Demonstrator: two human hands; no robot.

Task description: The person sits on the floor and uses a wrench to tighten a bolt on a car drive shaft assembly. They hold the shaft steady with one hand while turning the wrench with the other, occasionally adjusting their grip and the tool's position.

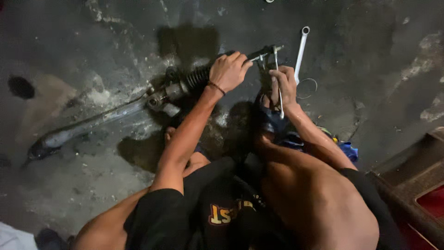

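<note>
A long greasy steering rack [97, 121] lies across the dark concrete floor, its black ribbed rubber boot [198, 76] toward the right end. My left hand [228, 70] grips the rack just past the boot, where the thin rod [260, 52] sticks out. My right hand [284, 84] holds a slim metal wrench [278, 74] upright, its head at the rod's end fitting. I squat over it, knees apart, a foot in a blue sandal [270, 119] below my right hand.
A second shiny spanner [300, 53] lies on the floor right of the rod end, with a thin wire ring [309, 88] beside it. A blue cloth [348, 151] sits by my right leg. A dark wooden step [411, 185] fills the lower right corner.
</note>
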